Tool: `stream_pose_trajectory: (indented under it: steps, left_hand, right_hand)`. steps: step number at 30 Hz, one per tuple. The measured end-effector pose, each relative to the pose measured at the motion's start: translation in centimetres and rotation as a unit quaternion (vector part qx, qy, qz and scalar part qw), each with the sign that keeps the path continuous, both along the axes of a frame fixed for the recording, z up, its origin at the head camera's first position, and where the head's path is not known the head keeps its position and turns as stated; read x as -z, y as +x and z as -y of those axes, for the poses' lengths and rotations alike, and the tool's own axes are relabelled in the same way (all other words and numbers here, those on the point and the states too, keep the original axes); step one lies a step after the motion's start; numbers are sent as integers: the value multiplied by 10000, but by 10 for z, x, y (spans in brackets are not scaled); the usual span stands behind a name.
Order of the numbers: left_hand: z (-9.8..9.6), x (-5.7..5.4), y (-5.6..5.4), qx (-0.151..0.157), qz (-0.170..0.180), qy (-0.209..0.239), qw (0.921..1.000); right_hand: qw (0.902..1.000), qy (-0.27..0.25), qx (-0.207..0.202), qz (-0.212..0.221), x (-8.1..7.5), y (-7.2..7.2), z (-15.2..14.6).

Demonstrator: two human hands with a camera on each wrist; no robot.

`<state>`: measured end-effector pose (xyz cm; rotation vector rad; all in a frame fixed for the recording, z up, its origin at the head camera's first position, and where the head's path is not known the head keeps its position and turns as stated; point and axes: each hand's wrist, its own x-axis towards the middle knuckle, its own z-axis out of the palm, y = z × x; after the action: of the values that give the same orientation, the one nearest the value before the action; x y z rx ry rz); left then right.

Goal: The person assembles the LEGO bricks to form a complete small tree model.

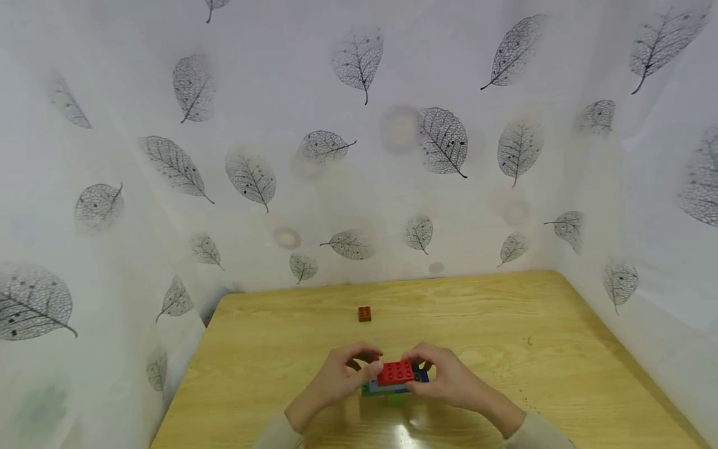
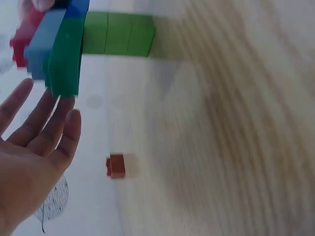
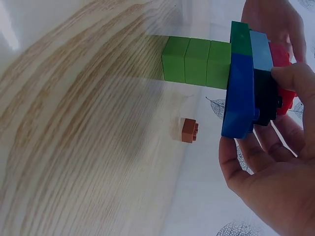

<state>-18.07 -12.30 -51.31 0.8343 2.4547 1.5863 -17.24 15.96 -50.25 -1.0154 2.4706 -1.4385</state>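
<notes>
Between the hands stands a toy brick tower. Its stem is a column of light green bricks (image 3: 196, 61). Across the top of the stem lie a green brick (image 2: 66, 59) and a blue brick (image 3: 239, 98); over those are a light blue brick (image 3: 261, 48) and a black brick (image 3: 264, 96). A red brick (image 1: 395, 373) with studs is uppermost. My left hand (image 1: 341, 377) pinches the red brick's left end, thumb in front and forefinger behind. My right hand (image 1: 445, 377) grips the tower's right end, its thumb against the black brick, fingers curled around the far side.
A small orange-brown brick (image 1: 364, 313) lies apart on the wood-grain table (image 1: 269, 330), beyond the hands. A pale curtain (image 1: 359, 187) with a leaf print hangs around the back and both sides of the table.
</notes>
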Motion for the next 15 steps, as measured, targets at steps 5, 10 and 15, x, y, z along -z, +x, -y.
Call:
stream_pose_trajectory:
  steps: [5,10,15]
  left_hand:
    - [14,1,-22,-754,-191,-29,9970]
    - [26,9,-47,-1381,-163,-83,9903]
    - [28,19,-64,-1547,17,-103,9879]
  right_hand:
    - [9999,113,35,115,-1,0,0]
    - [9996,216,69,183,-1,-1,1]
    - [9995,210,65,208,-2,-1,0]
